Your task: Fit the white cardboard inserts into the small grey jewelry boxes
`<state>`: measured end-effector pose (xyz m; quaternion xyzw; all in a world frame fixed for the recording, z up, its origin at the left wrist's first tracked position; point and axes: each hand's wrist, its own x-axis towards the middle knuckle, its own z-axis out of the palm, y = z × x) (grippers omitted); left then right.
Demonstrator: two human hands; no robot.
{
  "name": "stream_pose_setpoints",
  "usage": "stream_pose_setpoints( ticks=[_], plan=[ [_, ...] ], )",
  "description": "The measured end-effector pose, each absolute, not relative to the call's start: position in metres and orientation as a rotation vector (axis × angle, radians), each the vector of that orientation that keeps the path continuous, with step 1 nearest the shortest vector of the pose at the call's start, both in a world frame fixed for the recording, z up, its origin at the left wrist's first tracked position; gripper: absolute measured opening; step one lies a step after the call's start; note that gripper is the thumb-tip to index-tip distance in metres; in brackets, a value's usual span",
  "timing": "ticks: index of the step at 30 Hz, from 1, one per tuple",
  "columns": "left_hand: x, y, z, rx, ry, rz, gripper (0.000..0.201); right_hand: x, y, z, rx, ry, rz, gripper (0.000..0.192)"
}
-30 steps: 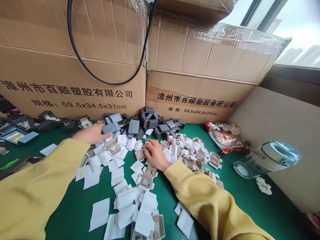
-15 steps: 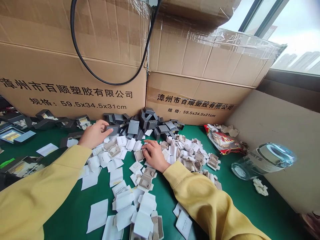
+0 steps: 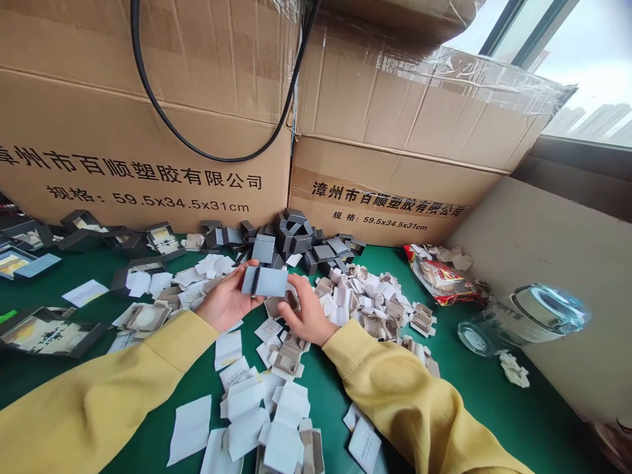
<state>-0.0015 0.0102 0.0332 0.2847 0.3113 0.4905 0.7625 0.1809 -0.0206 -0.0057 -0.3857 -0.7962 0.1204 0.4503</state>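
Note:
My left hand (image 3: pixel 230 301), palm turned up, grips a small grey box (image 3: pixel 274 282) with a dark band near its left end. At the box's right end is my right hand (image 3: pixel 310 311); its index finger meets the edge, while the thumb stands apart below. Behind them rises a heap of similar dark grey boxes (image 3: pixel 296 240). Below and left of my hands lie white folded cards (image 3: pixel 244 395) and grey-white card inserts (image 3: pixel 289 359). Another pile of inserts (image 3: pixel 368 296) spreads right of my right hand.
Large cardboard cartons (image 3: pixel 207 131) wall off the back, with a black cable (image 3: pixel 217 158) hanging in front. On the right are a red snack packet (image 3: pixel 439 280), a clear bottle (image 3: pixel 523 319) and crumpled tissue (image 3: pixel 514 370). Open dark boxes (image 3: pixel 49 332) lie left on the green tabletop (image 3: pixel 143 401).
My left hand has moved right and nearer, bringing a small grey box from the back to my right hand. My right hand stays nearly in place. The view has shifted slightly.

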Motion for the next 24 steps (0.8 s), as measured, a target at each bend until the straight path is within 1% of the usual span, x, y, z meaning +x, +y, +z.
stream_pose_setpoints(
  ticks=[3, 4, 8, 11, 13, 16, 17, 19, 21, 24],
  plan=[
    [0.001, 0.009, 0.019, 0.6, 0.644, 0.986, 0.011, 0.182, -0.022, -0.007, -0.914, -1.909, 0.438, 0.053],
    [0.001, 0.008, 0.016, 0.62, 0.636, 0.968, 0.011, 0.183, -0.022, -0.007, -0.913, -1.882, 0.467, 0.052],
    [0.001, 0.007, 0.012, 0.677, 0.624, 0.935, 0.011, 0.182, -0.023, -0.007, -0.923, -1.82, 0.535, 0.04],
    [0.001, 0.006, 0.014, 0.724, 0.636, 0.929, 0.01, 0.181, -0.024, -0.006, -0.923, -1.801, 0.579, 0.037],
    [0.001, 0.005, 0.015, 0.75, 0.642, 0.927, 0.017, 0.18, -0.026, -0.005, -0.964, -1.804, 0.527, 0.034],
    [0.002, 0.005, 0.015, 0.749, 0.625, 0.91, 0.037, 0.18, -0.028, -0.005, -1.005, -1.88, 0.341, 0.033],
    [0.002, 0.005, 0.014, 0.743, 0.616, 0.9, 0.04, 0.18, -0.028, -0.005, -0.999, -1.925, 0.271, 0.034],
    [0.001, 0.007, 0.009, 0.735, 0.598, 0.878, 0.038, 0.179, -0.028, -0.006, -0.972, -2.019, 0.156, 0.035],
    [0.001, 0.008, 0.003, 0.737, 0.579, 0.837, 0.031, 0.179, -0.028, -0.007, -0.936, -2.08, 0.084, 0.033],
    [0.001, 0.01, -0.004, 0.733, 0.601, 0.812, 0.02, 0.18, -0.027, -0.006, -0.861, -2.103, 0.056, 0.031]
  ],
)
